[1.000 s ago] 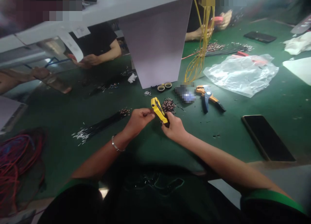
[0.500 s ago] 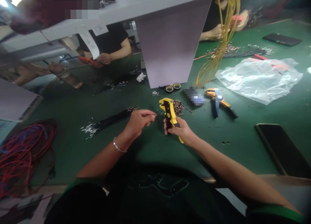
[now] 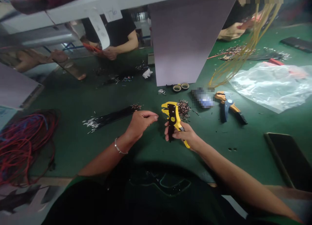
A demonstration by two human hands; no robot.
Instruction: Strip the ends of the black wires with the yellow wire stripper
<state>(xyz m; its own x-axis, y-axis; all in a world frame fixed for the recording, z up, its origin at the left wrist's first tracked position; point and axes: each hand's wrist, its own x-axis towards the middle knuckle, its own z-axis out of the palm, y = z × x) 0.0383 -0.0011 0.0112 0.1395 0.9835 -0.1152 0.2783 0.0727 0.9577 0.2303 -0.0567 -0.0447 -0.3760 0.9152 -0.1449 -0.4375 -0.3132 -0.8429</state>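
Yellow and black pliers [image 3: 173, 116] are upright in my right hand [image 3: 184, 134], whose fingers wrap round the handles; the yellow jaws point left. Left of the jaws is my left hand [image 3: 143, 121], thumb and forefinger pinched together; whatever lies between the fingertips is too small to make out. Behind the pliers lies a pile of small copper-coloured pieces [image 3: 184, 108]. A bundle of black wires [image 3: 109, 117] with bare silvery ends rests on the green table [image 3: 146, 153], left of my left hand.
Blue and orange pliers [image 3: 227, 104], a phone [image 3: 287, 160] and a clear plastic bag [image 3: 273, 85] lie to the right. Red and blue wires [image 3: 26, 147] are heaped at left. Tape rolls [image 3: 180, 87] sit by a white panel [image 3: 185, 43]. Yellow wires [image 3: 253, 46] hang at right; other people's hands work behind.
The view has shifted, so the table's things appear farther right. The yellow pliers in my right hand stand slightly farther from my left fingertips. My left hand keeps its pinch.
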